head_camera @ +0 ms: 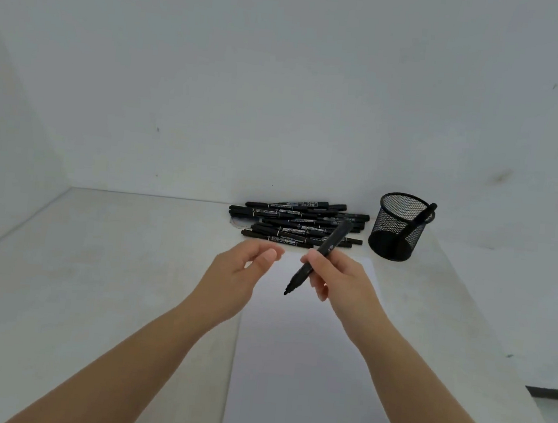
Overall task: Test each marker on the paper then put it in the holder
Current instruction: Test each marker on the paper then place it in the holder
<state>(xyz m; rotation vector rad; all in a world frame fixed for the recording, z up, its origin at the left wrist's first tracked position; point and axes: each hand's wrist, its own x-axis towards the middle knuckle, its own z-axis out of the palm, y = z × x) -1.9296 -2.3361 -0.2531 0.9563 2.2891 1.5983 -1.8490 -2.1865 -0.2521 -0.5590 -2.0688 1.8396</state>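
1. Our right hand (pixel 339 278) pinches a slim black marker (pixel 321 258), bare tip slanting down above the smooth white paper (pixel 303 367).
2. Our left hand (pixel 237 275) hovers loosely curled, holding nothing.
3. A heap of markers (pixel 297 221) lies on the pale matte table (pixel 112 263).
4. The round black mesh holder (pixel 402 226) contains one marker.

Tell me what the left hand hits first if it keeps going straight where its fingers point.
Probably the marker gripped by the right hand: the left hand has its fingertips aimed right at it across a small gap, above the paper. Depth is uncertain.
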